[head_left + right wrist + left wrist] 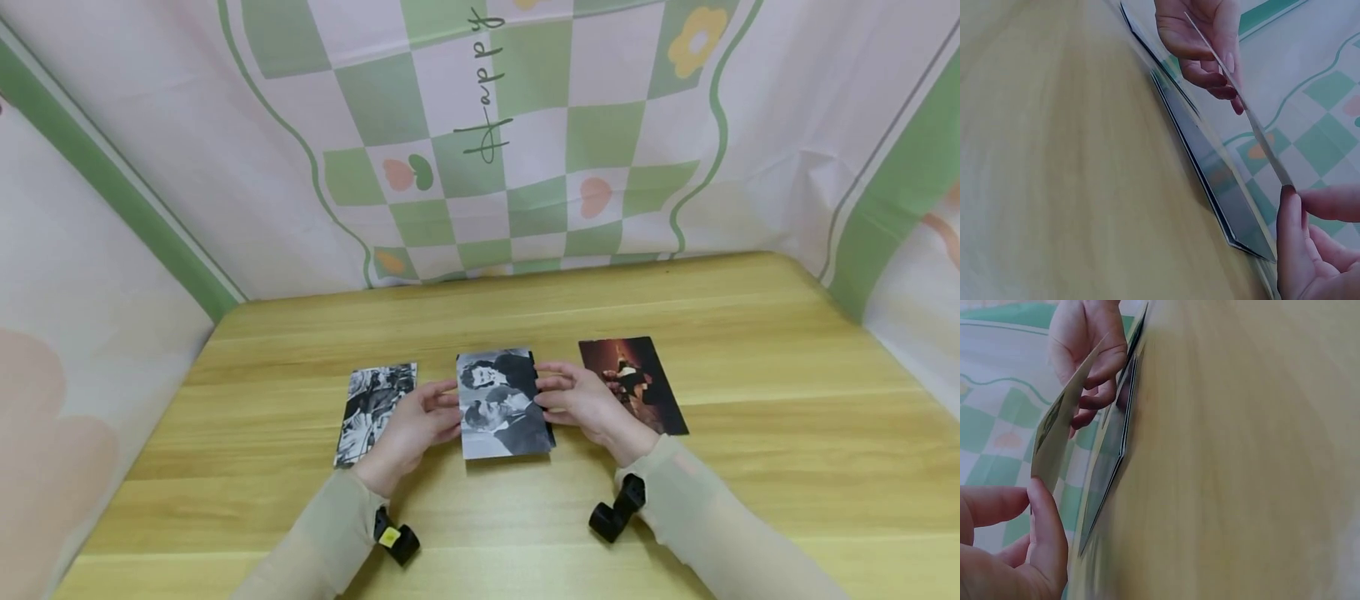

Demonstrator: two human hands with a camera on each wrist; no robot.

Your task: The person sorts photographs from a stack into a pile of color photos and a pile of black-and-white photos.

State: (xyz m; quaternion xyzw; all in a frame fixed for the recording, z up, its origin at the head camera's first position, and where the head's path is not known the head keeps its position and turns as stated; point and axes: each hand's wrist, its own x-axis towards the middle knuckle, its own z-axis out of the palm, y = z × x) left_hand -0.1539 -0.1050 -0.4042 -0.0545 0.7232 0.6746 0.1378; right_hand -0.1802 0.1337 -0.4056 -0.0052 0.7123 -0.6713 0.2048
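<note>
A black-and-white photograph (pixel 501 402) is held by its two side edges above the wooden table (pixel 750 467), near the table's middle. The left hand (pixel 416 429) pinches the left edge between thumb and fingers; the right hand (pixel 581 402) pinches the right edge in the same manner. In the left wrist view the photograph (pixel 1063 419) is seen edge-on and lifted clear of the surface, with the thumb (pixel 1044 519) against its near corner. In the right wrist view the same print (pixel 1244 106) is seen raised at a slant between both hands.

A small stack of prints (pixel 1210 169) lies flat on the table directly beneath the held photograph; it is seen in both wrist views (pixel 1110 456) and is largely hidden in the head view, where only a dark edge is seen along the held print's right side. The number of prints in it cannot be told.

A second black-and-white photograph (pixel 371 408) lies flat to the left, partly covered by the left hand. A dark reddish photograph (pixel 637 379) lies flat to the right, its near left edge overlapped by the right hand. Both are just beside the held print but apart from it.

A black wrist-mounted camera (pixel 396 537) is worn on the left sleeve and another (pixel 617 510) on the right sleeve. A checked green and pink backdrop (pixel 525 125) bearing the word "happy" stands behind the table and continues along both sides.
</note>
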